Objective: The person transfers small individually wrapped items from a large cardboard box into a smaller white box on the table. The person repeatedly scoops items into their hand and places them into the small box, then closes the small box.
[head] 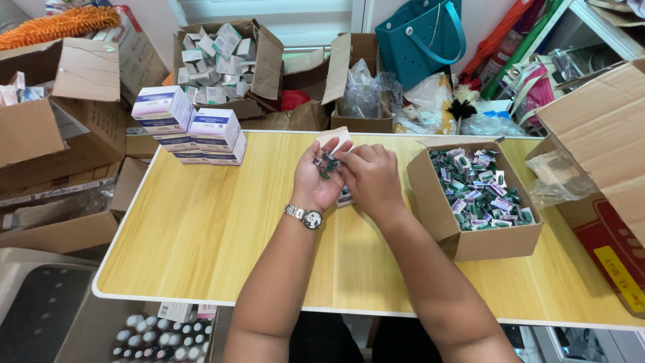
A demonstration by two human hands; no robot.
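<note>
My left hand (316, 176) cups small dark-green capsules (327, 166), light and slippery; right hand (369, 176) fingertips pinch the small white carton (334, 139), thin, crushable.

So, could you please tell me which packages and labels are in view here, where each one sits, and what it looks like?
Stack of white-and-purple rectangular cartons: table's back left.
Open brown cardboard box of small green-and-purple packets: table's right side.
Open brown cardboard box of small white cartons: behind the table.
Small white carton: above both hands.
Red-and-yellow label on a brown box: far right.
</note>
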